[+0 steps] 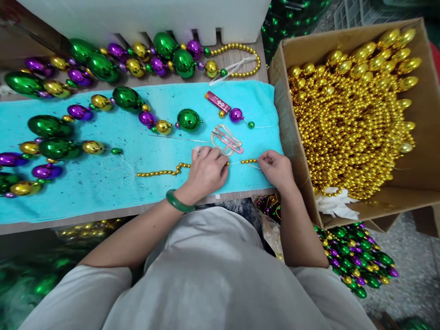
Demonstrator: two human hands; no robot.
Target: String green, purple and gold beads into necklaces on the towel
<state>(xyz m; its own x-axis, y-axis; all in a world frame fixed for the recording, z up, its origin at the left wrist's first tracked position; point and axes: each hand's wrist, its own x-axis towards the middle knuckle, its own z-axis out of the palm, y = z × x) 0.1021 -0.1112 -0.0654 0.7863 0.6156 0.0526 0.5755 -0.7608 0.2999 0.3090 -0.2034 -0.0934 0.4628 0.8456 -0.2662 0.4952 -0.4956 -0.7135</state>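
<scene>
Head view, two hands (206, 172) (277, 168), one gold bead strand (161, 173)

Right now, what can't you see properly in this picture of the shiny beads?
Head view:
- Left hand: its fingertips curl under, hiding how they grip the small gold bead strand.
- Right hand: the thread it pinches is too thin to follow.
- Brown cardboard box of gold beads: the beads hide its bottom.
- Big green, purple and gold bead garland: cut off by the left edge.
- Pink thread snips: blades too small to tell.

small gold bead strand (161, 172), lying kinked on turquoise towel (85, 183), pinched at right end
</scene>
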